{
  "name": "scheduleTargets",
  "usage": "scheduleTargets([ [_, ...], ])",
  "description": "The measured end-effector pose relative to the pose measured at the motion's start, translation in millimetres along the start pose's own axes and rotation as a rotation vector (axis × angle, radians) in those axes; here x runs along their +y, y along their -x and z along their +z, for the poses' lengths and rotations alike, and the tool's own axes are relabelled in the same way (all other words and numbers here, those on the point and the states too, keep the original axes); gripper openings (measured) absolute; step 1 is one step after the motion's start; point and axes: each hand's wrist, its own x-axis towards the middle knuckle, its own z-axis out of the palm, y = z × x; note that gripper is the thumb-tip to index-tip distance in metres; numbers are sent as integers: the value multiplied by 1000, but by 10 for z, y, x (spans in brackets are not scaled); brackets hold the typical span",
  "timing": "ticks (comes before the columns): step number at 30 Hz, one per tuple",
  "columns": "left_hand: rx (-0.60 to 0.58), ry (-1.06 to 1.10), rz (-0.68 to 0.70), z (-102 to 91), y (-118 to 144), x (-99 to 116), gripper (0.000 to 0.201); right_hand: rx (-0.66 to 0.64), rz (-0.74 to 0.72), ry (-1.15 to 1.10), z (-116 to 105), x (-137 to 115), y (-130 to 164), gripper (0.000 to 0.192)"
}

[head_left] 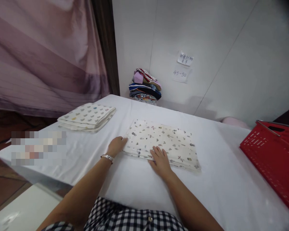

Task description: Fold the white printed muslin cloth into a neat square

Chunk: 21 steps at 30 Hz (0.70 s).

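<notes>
A folded cream cloth with small grey prints (166, 141) lies flat in the middle of the white-covered table (221, 186). My left hand (117, 146), with a bracelet at the wrist, touches the cloth's left edge, fingers curled at the fold. My right hand (160, 158) lies flat on the cloth's near edge with its fingers spread. Neither hand lifts the cloth.
A second folded patterned cloth (88, 116) sits at the table's far left. A pile of coloured clothes (145, 86) stands against the white wall. A red plastic basket (274, 157) is at the right edge. Paper notes (183, 67) hang on the wall. A pink curtain (43, 54) hangs at left.
</notes>
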Motion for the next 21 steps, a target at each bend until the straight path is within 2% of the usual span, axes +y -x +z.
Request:
scheduleTargets([
  [5, -45, -55, -11, 1, -1, 1, 41, -15, 2, -38, -64, 31, 27, 44],
  [11, -47, -30, -17, 13, -4, -21, 41, 25, 139, -37, -157, 106, 162, 41],
  [17, -36, -36, 3, 10, 16, -15, 42, 44, 211, 1, -165, 148, 315, 45],
  [21, -61, -23, -5, -15, 21, -2, 42, 84, 288, 12, -228, 339, 426, 45],
])
